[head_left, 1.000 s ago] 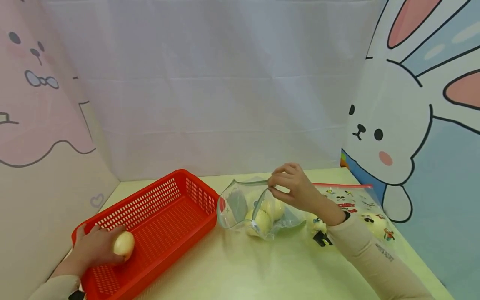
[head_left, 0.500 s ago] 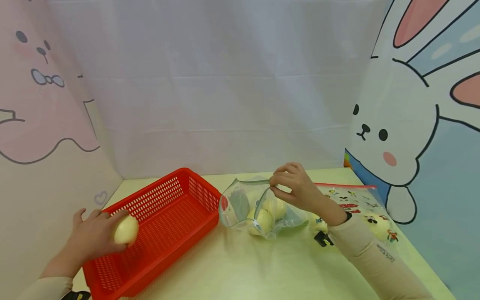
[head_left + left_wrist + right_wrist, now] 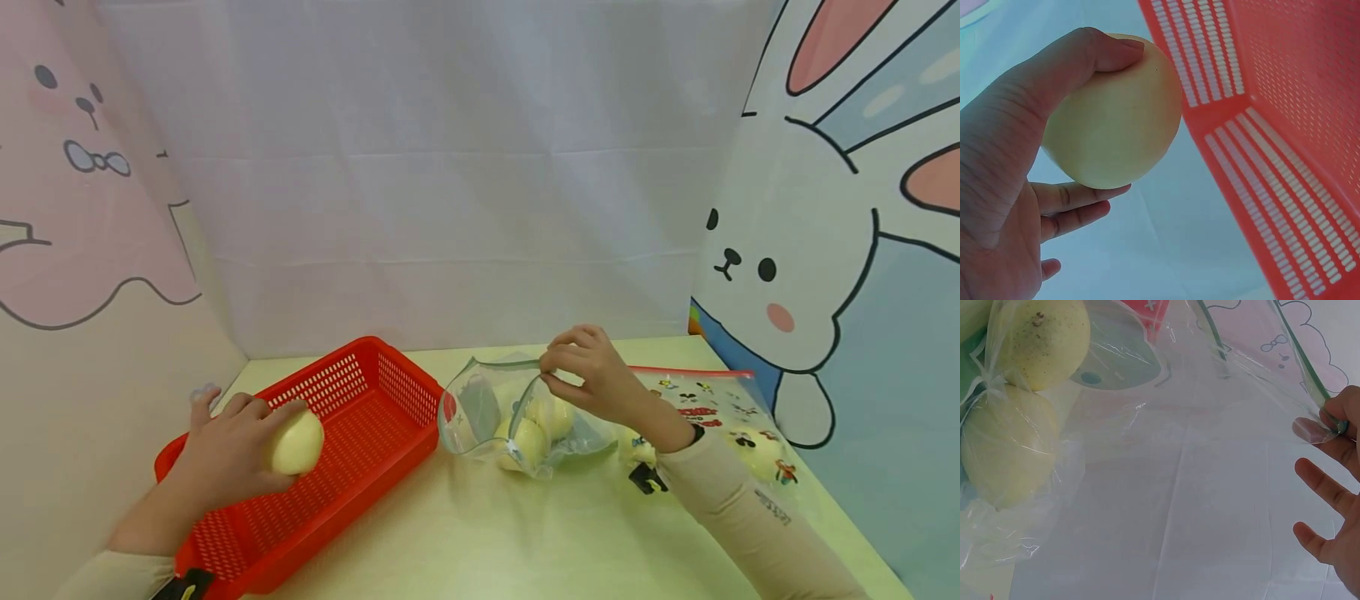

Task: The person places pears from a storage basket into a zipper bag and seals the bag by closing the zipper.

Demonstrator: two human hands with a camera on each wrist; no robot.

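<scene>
A smooth pale yellow pear point(image 3: 297, 443) is gripped in my left hand point(image 3: 228, 454), which is over the near left part of the red plastic basket point(image 3: 360, 454). In the left wrist view the thumb lies on top of the pear point(image 3: 1116, 125) and fingers curl beneath it. My right hand point(image 3: 592, 379) pinches the green zip edge of a clear zip bag point(image 3: 468, 417), whose mouth gapes toward the basket. Several pears point(image 3: 1010, 447) lie inside that bag. In the right wrist view, the other fingers of the right hand point(image 3: 1341, 487) are spread apart.
Behind the right forearm lies another zip bag point(image 3: 738, 417) with a red top edge and cartoon prints, with pale yellow round things in it. White cloth point(image 3: 450, 167) closes off the table's back, and printed side panels point(image 3: 795, 250) stand at left and right.
My left hand has lifted the pear from the basket's near left end and carried it up and rightward. The right hand keeps its hold on the bag edge with hardly any movement.
</scene>
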